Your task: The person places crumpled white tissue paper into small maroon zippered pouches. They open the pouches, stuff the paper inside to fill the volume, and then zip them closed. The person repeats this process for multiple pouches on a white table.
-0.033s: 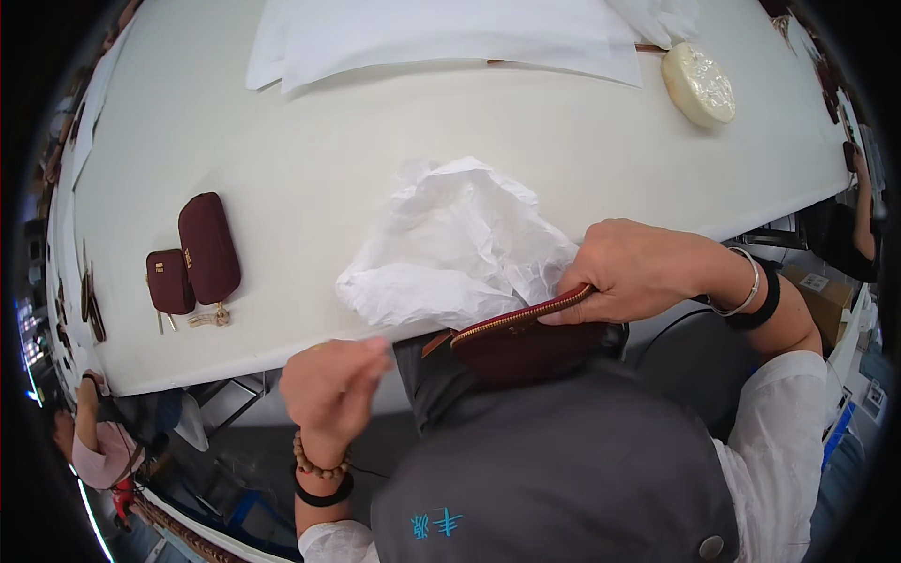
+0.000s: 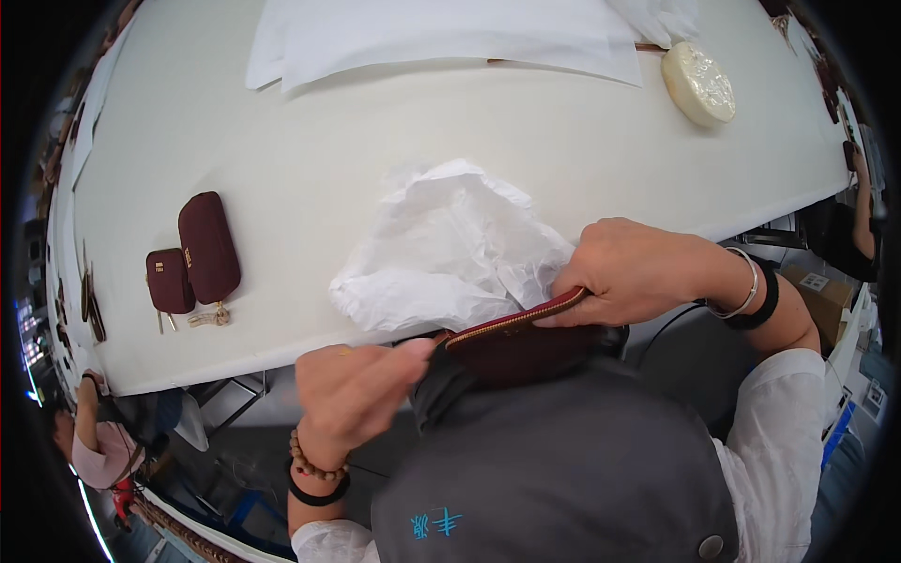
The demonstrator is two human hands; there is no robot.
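A dark burgundy pouch (image 2: 526,355) with a gold-toothed zipper lies at the table's front edge, over my lap. My right hand (image 2: 638,272) is closed on its right upper edge, thumb in front and fingers behind. At the left end of the zipper sits a small brown tab (image 2: 441,337). My left hand (image 2: 361,394) meets that tab with thumb and fingers pressed together, slightly blurred; the exact grip is partly hidden. Crumpled white tissue paper (image 2: 450,249) spreads on the table right behind the pouch, reaching its opening and my right fingers.
Two smaller burgundy pouches, one larger (image 2: 208,246) and one little (image 2: 170,281), rest at left on the white table (image 2: 310,188). A plastic-wrapped cream roll (image 2: 696,84) stands at far right. White sheets (image 2: 450,38) lie at the back. Another person (image 2: 103,441) is at the left rim.
My left hand has moved right, from apart to the tab at the pouch's left end. The right hand and pouch have shifted slightly left. The tissue's shape has changed a little.
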